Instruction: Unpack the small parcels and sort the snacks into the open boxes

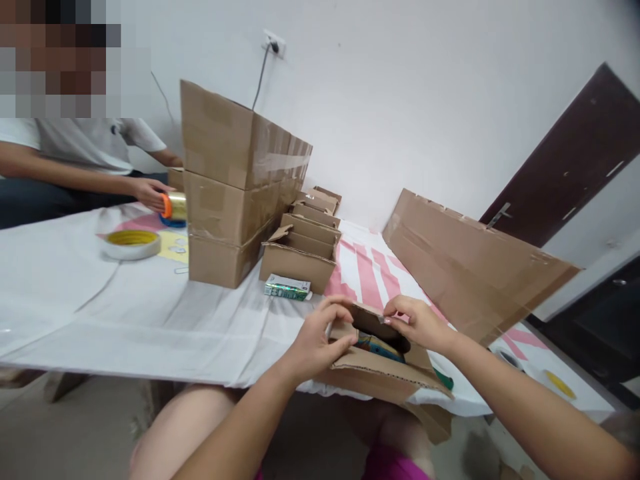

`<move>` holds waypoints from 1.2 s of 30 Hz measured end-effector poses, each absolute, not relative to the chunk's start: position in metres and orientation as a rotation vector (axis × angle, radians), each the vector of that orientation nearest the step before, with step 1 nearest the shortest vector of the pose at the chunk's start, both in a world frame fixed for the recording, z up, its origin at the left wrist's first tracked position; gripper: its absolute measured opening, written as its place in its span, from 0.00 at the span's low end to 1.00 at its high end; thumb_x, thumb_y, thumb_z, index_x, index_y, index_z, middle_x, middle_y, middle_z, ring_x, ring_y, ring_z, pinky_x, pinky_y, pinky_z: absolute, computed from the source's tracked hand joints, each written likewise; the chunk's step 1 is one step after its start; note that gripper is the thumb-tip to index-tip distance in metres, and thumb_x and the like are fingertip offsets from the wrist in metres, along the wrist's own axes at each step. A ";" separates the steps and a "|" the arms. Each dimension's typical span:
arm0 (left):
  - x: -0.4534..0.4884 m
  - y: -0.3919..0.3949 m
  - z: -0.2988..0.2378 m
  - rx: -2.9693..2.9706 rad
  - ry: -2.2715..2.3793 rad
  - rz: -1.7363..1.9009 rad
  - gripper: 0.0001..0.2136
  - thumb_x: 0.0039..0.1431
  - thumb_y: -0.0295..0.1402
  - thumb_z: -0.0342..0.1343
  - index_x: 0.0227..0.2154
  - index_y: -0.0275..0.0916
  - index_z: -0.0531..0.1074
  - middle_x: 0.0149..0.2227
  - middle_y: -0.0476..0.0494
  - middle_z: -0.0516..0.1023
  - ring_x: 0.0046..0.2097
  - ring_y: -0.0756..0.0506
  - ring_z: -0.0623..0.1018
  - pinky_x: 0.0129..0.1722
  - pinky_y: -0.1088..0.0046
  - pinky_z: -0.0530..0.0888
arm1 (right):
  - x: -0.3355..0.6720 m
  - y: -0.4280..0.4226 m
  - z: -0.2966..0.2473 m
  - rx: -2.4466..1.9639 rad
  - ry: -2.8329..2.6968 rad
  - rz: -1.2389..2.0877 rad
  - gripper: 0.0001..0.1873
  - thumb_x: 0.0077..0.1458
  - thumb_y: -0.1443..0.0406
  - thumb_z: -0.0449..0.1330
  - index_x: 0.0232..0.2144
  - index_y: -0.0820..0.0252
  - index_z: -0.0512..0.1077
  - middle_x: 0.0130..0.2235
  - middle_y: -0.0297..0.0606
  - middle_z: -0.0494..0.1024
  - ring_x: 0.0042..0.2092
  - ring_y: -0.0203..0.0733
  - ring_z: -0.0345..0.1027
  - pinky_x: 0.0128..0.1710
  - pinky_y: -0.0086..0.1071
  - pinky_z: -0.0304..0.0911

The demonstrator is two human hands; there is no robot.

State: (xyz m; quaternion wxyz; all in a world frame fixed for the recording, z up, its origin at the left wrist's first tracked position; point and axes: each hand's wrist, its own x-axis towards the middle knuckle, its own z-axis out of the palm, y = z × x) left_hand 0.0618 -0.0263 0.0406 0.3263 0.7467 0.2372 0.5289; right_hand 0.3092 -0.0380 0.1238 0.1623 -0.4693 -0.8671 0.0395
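Observation:
A small cardboard box (385, 381) stands in front of me at the table's near edge, its top flaps up. Inside lies a blue and gold printed package (380, 348), partly hidden by the cardboard. My left hand (323, 339) curls around the box's left side flap, thumb toward the opening. At the far flap, my right hand (417, 323) pinches the cardboard rim between thumb and fingers. Just beyond my left hand sits a small green and silver carton (287, 287). A green object (444, 379) shows partly at the box's right side.
Sealed cardboard boxes (217, 207) form a stacked row at left centre. Open boxes (300, 260) line up beside them. A large cardboard sheet (470, 267) leans at right. Left lies a tape roll (131, 245); a co-worker's hand (153, 193) holds a tape dispenser (174, 205).

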 end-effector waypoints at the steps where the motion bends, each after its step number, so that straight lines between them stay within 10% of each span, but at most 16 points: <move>1: 0.061 -0.025 0.040 2.029 0.659 1.392 0.15 0.53 0.37 0.60 0.43 0.39 0.71 0.59 0.34 0.67 0.60 0.37 0.66 0.58 0.57 0.65 | 0.308 -0.039 0.121 -1.325 -2.509 0.136 0.04 0.57 0.65 0.57 0.32 0.57 0.72 0.34 0.37 0.75 0.37 0.39 0.69 0.39 0.32 0.65; 5: 0.062 -0.018 0.033 2.292 0.708 1.120 0.27 0.54 0.39 0.60 0.57 0.41 0.64 0.64 0.35 0.60 0.67 0.36 0.55 0.64 0.50 0.57 | 0.306 -0.041 0.114 -1.335 -2.596 0.185 0.03 0.56 0.66 0.59 0.33 0.57 0.74 0.36 0.39 0.75 0.40 0.41 0.68 0.42 0.34 0.65; 36: 0.068 -0.025 0.036 2.470 0.921 0.919 0.22 0.58 0.41 0.55 0.53 0.38 0.69 0.62 0.38 0.65 0.66 0.34 0.57 0.61 0.49 0.61 | 0.322 -0.023 0.094 -1.824 -2.154 -0.086 0.05 0.56 0.67 0.53 0.29 0.56 0.69 0.32 0.34 0.75 0.34 0.39 0.66 0.34 0.30 0.57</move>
